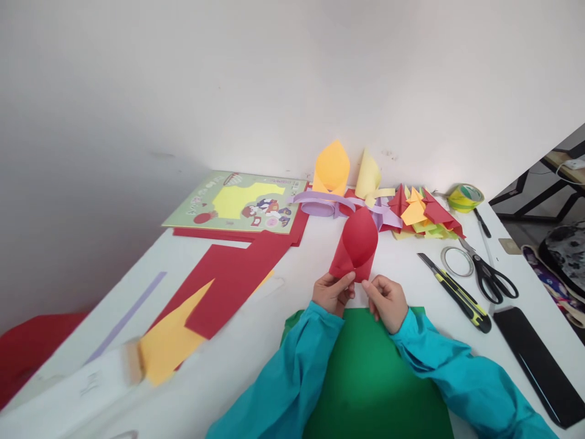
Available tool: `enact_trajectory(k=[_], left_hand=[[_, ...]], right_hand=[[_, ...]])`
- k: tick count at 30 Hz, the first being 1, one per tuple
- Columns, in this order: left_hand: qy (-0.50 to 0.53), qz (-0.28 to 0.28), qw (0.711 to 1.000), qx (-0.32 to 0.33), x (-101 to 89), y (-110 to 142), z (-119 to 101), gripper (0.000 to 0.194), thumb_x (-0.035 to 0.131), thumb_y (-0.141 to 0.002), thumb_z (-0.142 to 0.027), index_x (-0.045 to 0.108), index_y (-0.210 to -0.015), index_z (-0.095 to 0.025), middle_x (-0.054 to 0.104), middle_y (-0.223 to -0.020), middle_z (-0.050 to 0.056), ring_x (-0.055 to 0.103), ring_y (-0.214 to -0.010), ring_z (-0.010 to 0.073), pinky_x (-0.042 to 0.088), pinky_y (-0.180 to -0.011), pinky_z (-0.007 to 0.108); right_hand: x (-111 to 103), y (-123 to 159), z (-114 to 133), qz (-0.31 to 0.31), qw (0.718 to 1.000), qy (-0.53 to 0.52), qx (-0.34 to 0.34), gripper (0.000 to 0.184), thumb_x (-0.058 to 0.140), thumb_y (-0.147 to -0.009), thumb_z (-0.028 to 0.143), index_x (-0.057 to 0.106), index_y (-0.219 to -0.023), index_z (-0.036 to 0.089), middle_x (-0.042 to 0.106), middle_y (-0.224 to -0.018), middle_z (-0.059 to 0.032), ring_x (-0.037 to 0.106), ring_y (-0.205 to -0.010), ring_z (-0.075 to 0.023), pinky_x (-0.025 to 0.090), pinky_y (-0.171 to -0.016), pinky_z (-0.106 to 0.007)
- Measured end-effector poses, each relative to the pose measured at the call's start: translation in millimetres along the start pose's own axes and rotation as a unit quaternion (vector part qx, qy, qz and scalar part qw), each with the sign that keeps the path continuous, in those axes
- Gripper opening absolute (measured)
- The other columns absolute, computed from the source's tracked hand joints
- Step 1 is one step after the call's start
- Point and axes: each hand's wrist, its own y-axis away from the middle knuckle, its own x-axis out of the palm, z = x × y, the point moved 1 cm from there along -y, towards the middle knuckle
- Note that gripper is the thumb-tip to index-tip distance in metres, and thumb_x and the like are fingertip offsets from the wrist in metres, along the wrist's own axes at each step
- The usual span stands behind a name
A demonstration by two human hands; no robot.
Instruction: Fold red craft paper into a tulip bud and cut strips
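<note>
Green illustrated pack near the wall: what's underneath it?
Red paper sticks out past the front and right edges of the pack. Whatever lies under its middle is covered.

The rolled paper (359, 245) is showing red; left of it, a printed pad (237, 204) is mixing sage and yellow; right of it, a cutter (457, 296) is pairing yellow with black.

Hands (333, 294) (387, 301) partly hide the red paper (359, 241); lettering (89, 383) on the white object (55, 399) is blurred.

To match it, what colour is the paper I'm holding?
The paper is red, clearest in head view.
</note>
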Motion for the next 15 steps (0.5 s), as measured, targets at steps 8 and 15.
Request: enact_trajectory(k=[8,15], left_hand=[[0.051,0.014,0.996,-0.070,5.1,4,11,0.037,0.084,-0.044,-0.036,0.066,-0.067,-0.012,0.054,-0.043,-0.003,0.051,-0.039,0.0089,0.036,-0.035,0.019],[0.065,0.004,0.994,-0.087,8.3,7,16,0.038,0.085,-0.039,-0.034,0.058,-0.054,-0.012,0.049,-0.040,-0.005,0.048,-0.038,0.0067,0.034,-0.034,0.017]], right_hand=[[11,-14,-17,0.068,0.944,-0.310,0.095,0.035,0.080,-0.053,0.042,0.063,-0.069,0.016,0.062,-0.053,0.0021,0.052,-0.040,-0.0079,0.038,-0.037,-0.019],[14,-12,-22,0.067,0.910,-0.390,0.122,0.028,0.083,-0.050,0.034,0.067,-0.065,0.016,0.064,-0.053,0.0000,0.056,-0.044,-0.0104,0.044,-0.041,-0.021]])
